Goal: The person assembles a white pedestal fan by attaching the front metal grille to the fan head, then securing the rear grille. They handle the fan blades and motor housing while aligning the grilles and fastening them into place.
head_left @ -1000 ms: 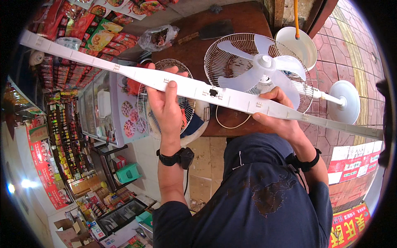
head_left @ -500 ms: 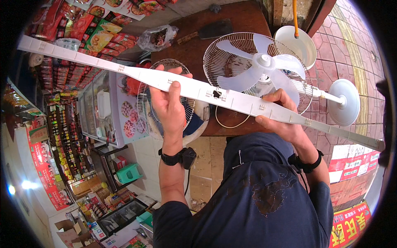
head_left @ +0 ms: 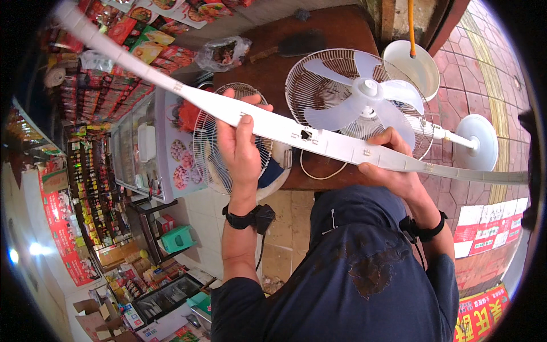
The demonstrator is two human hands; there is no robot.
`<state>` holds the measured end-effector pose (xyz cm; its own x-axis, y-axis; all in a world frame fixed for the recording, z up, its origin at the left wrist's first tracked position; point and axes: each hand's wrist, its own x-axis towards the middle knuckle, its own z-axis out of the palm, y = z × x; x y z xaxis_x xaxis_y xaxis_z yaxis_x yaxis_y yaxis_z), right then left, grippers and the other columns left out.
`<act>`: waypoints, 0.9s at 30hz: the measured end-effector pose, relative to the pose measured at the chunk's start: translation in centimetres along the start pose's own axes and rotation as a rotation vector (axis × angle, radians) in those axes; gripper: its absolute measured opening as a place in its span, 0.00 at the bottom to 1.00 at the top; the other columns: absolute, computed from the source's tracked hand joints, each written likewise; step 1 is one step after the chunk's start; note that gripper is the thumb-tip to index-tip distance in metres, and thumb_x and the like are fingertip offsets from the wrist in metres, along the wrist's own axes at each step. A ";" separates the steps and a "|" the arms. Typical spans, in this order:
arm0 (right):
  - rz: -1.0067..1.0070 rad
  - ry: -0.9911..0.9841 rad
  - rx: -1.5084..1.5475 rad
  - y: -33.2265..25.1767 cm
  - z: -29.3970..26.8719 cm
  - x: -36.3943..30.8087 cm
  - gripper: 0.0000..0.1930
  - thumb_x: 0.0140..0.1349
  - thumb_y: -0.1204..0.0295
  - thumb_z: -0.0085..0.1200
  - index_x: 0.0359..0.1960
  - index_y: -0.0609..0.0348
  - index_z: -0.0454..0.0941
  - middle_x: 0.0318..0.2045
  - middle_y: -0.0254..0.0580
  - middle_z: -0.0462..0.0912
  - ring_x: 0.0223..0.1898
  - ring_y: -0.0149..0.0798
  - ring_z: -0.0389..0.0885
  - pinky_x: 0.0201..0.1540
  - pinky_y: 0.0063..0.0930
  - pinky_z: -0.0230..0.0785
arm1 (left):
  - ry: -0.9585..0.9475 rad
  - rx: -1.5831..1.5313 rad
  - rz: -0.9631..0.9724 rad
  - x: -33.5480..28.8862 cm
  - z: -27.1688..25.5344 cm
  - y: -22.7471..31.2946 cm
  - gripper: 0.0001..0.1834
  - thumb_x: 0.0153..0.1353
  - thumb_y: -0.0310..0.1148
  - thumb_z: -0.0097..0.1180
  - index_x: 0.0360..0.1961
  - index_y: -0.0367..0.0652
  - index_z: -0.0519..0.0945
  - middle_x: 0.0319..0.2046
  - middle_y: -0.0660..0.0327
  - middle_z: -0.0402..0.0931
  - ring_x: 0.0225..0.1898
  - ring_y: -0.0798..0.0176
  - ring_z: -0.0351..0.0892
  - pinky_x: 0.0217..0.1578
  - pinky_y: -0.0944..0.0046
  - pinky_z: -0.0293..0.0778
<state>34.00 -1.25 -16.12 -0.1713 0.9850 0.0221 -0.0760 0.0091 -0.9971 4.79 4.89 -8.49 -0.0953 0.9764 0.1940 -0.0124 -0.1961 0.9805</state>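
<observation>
A long white plastic band [head_left: 273,126] runs across the picture in front of me, with small clips along it and a dark gap near its middle. My left hand [head_left: 238,149] grips it left of the gap, thumb on the near face and fingers behind. Right of the gap, my right hand [head_left: 394,165] pinches the band between thumb and fingers. Both ends curve upward in the picture. Beyond the band lies a fan [head_left: 364,88] with pale translucent blades and a wire rear guard. A separate wire guard [head_left: 205,142] is behind my left hand.
The fan's stand ends in a round white base [head_left: 474,142] over the paved ground. A brown wooden table [head_left: 268,28] carries a plastic bag [head_left: 223,54] and a dark cleaver-like blade. A white bucket [head_left: 427,77] stands at the far right; a freezer [head_left: 137,142] and packet shelves are left.
The band has gone from nearly straight to visibly bent, its two ends swung upward in the picture. Both hands keep their grip, and the view has shifted slightly.
</observation>
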 end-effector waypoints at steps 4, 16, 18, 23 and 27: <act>0.018 -0.037 -0.009 -0.5 -0.2 -0.1 0.21 0.54 0.67 0.75 0.43 0.60 0.76 0.38 0.35 0.82 0.39 0.25 0.77 0.44 0.24 0.71 | 0.016 0.028 -0.014 0.4 -0.2 0.1 0.25 0.78 0.29 0.40 0.73 0.33 0.59 0.56 0.47 0.79 0.50 0.54 0.86 0.50 0.58 0.84; 0.005 0.027 -0.117 -2.8 -1.0 -1.1 0.21 0.50 0.69 0.73 0.40 0.60 0.74 0.34 0.37 0.80 0.36 0.31 0.78 0.42 0.26 0.73 | 0.105 0.060 0.022 2.3 -0.8 0.2 0.26 0.78 0.32 0.40 0.73 0.35 0.57 0.53 0.43 0.80 0.47 0.51 0.87 0.46 0.57 0.85; -0.032 0.025 -0.097 -2.9 -1.0 -1.2 0.21 0.50 0.69 0.74 0.40 0.60 0.74 0.34 0.38 0.80 0.36 0.32 0.79 0.42 0.28 0.73 | 0.125 0.064 0.008 2.6 -1.4 0.5 0.24 0.79 0.29 0.35 0.72 0.35 0.60 0.54 0.45 0.79 0.46 0.55 0.86 0.47 0.58 0.83; -0.121 -0.012 -0.155 -2.9 -0.9 -1.5 0.22 0.50 0.70 0.74 0.40 0.61 0.73 0.34 0.40 0.79 0.36 0.34 0.79 0.42 0.29 0.74 | 0.134 0.108 0.009 2.8 -1.9 0.8 0.21 0.81 0.32 0.35 0.69 0.34 0.64 0.50 0.45 0.81 0.43 0.55 0.87 0.45 0.59 0.84; -0.133 -0.016 -0.154 -3.0 -0.9 -1.6 0.21 0.50 0.71 0.74 0.39 0.61 0.72 0.35 0.41 0.79 0.36 0.34 0.80 0.43 0.29 0.74 | 0.135 0.101 0.006 2.8 -2.1 0.7 0.20 0.82 0.35 0.35 0.65 0.34 0.67 0.47 0.46 0.83 0.41 0.56 0.88 0.43 0.60 0.84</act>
<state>35.35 -2.67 -13.18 -0.1857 0.9704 0.1545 0.0517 0.1667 -0.9847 2.44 7.26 -7.33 -0.2278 0.9528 0.2007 0.0876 -0.1853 0.9788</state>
